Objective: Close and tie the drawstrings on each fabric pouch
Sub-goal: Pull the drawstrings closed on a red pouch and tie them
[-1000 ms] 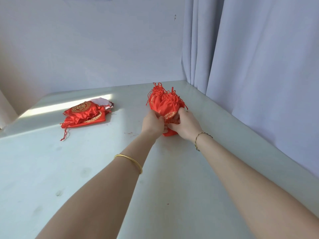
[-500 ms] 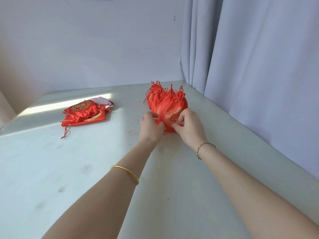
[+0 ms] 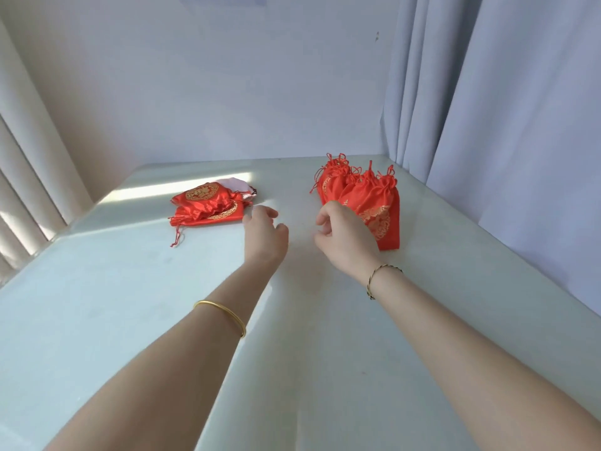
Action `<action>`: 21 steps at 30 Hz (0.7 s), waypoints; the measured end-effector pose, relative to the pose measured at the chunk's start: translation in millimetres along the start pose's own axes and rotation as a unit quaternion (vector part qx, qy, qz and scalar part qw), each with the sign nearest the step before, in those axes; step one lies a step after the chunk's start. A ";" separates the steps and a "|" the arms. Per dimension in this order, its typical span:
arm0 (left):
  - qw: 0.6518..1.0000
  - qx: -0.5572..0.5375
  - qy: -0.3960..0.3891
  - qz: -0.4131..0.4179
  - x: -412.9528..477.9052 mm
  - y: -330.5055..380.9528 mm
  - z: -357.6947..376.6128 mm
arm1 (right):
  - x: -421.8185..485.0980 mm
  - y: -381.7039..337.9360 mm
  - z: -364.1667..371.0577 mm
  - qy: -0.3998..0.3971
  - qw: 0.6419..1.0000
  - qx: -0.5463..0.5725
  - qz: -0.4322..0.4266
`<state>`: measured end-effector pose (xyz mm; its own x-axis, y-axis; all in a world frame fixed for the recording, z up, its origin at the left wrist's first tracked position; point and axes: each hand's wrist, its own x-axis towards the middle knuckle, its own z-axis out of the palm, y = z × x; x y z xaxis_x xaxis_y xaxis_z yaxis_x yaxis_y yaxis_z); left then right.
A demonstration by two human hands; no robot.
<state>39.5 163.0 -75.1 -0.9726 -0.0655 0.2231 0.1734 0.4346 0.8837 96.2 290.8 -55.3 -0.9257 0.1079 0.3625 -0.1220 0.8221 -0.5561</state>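
Roughly: pale table [image 3: 130, 320] carries the upright bunch of tied red pouches [image 3: 374, 196]. Well left of that bunch lies the flat pile of pouches [image 3: 208, 206]. Just before the bunch, right hand [image 3: 344, 236]; between bunch and pile, left hand [image 3: 265, 229]. Both loosely curled, holding nothing.

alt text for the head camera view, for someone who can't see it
A person's left hand and right hand, both empty with fingers loosely curled, are held over a pale tabletop. Near the left hand lies a flat pile of red satin drawstring pouches with gold embroidery; by the right hand a cluster of matching pouches stands upright, tops cinched.
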 end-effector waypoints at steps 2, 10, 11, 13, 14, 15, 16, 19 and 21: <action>0.996 0.071 0.057 -0.007 18.2 -20.0 -30.9 | 13.2 -15.6 21.6 -0.025 1.000 0.009 -0.012; 0.951 0.289 0.107 -0.012 93.1 -70.1 -97.2 | 54.9 -44.7 100.1 -0.016 0.976 0.201 0.077; 0.948 0.307 0.083 -0.007 100.5 -74.1 -97.9 | 53.9 -41.4 107.7 0.003 0.977 0.195 0.084; 0.936 0.350 0.046 0.003 113.7 -83.5 -97.0 | 53.5 -35.8 116.0 0.029 0.976 0.198 0.081; 0.930 0.365 0.048 0.008 118.0 -87.6 -97.2 | 53.3 -34.4 118.4 0.033 0.975 0.205 0.079; 0.926 0.370 0.066 0.013 121.3 -90.5 -97.6 | 53.9 -33.2 119.9 0.035 0.973 0.214 0.076; 0.925 0.369 0.093 0.020 124.0 -91.5 -98.4 | 55.0 -33.4 120.4 0.037 0.971 0.224 0.077; 0.928 0.308 0.201 0.051 127.4 -81.2 -104.4 | 55.4 -34.1 120.7 0.041 0.965 0.246 0.078; 0.931 0.237 0.265 0.081 126.7 -61.4 -113.2 | 52.9 -36.5 119.2 0.051 0.959 0.267 0.073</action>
<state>-76.9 26.3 -54.5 -0.7047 -0.3437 0.6206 0.1011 0.8172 0.5674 9.0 199.8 -105.0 -0.9103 0.2766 0.3078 -0.1854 0.3925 -0.9009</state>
